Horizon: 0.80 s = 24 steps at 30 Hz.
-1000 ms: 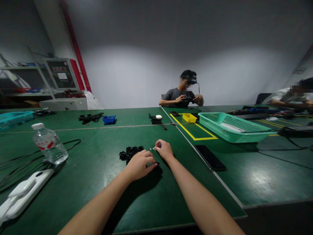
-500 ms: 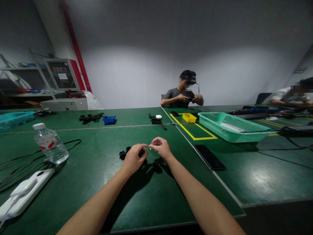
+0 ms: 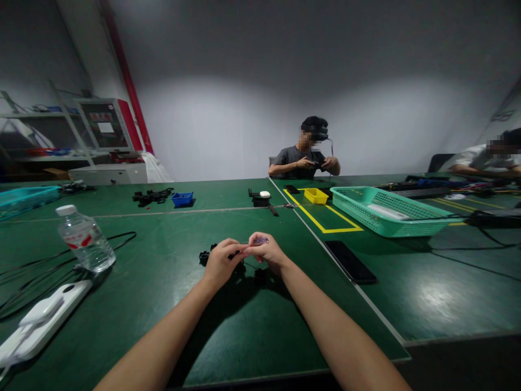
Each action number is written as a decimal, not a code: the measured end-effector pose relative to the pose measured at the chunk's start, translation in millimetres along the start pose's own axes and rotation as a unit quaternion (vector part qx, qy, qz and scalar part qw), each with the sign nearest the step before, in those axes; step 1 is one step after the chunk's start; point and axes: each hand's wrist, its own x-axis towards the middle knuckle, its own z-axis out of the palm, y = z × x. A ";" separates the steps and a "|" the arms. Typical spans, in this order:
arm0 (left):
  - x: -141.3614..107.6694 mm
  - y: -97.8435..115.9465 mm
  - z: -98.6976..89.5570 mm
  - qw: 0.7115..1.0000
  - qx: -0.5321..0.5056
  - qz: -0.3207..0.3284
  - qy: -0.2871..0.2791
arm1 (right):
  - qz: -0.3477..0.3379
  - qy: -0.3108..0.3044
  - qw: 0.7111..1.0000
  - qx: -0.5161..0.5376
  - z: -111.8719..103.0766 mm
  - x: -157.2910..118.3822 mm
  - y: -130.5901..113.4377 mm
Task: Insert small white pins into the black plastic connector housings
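Over the green table (image 3: 163, 304), my left hand (image 3: 223, 262) is closed round a small black part (image 3: 235, 254), mostly hidden by its fingers. My right hand (image 3: 266, 252) is closed on a small screwdriver with a clear purplish handle (image 3: 261, 240); its fingertips meet those of my left hand. Several black parts (image 3: 204, 258) lie just left of my left hand. Below my right hand sits another dark part (image 3: 261, 276), partly in shadow.
A water bottle (image 3: 86, 239) and a white power strip (image 3: 44, 320) are at left. A black phone (image 3: 350, 262) lies right, before a green basket (image 3: 386, 212). Blue (image 3: 182, 200) and yellow (image 3: 315, 196) trays stand farther back. A person (image 3: 303, 155) sits opposite.
My right hand has moved slightly down and left, and its fingertips now meet my left hand's. The screwdriver handle shows more clearly.
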 end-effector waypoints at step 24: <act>2.1 -3.5 -1.4 0.997 -0.047 -0.049 0.024 | 0.006 0.037 0.999 -0.017 0.9 5.0 4.7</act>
